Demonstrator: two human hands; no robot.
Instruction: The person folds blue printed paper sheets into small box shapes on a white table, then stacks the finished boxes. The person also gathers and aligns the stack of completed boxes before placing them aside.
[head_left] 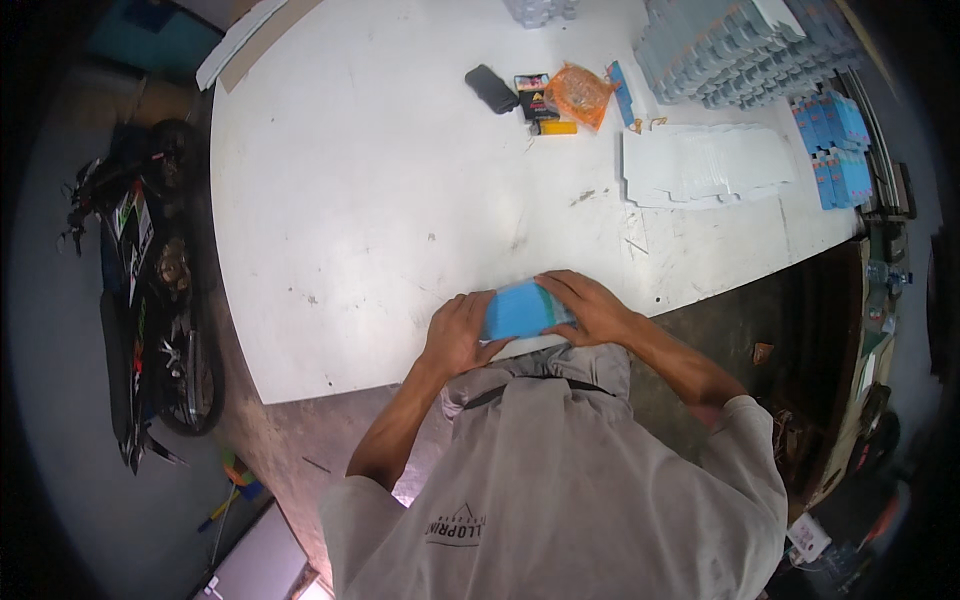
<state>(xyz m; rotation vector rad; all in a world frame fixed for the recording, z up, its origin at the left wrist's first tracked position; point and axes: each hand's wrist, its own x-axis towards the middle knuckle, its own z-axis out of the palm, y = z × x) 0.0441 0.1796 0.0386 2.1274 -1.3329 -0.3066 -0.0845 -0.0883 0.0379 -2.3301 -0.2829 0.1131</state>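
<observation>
A small blue carton with a green band toward its right end is at the table's near edge, close to my body. My left hand grips its left end, with the thumb along the near side. Around its right end, my right hand has the fingers over the far side and the thumb on the near side. The fingers partly cover both ends of the carton. Whether it is flat or folded up, I cannot tell.
On the white table lie a dark phone, a cigarette pack, a yellow lighter and an orange packet. Pale cut cardboard sheets, taller stacks and blue cartons stand right. A motorcycle stands left.
</observation>
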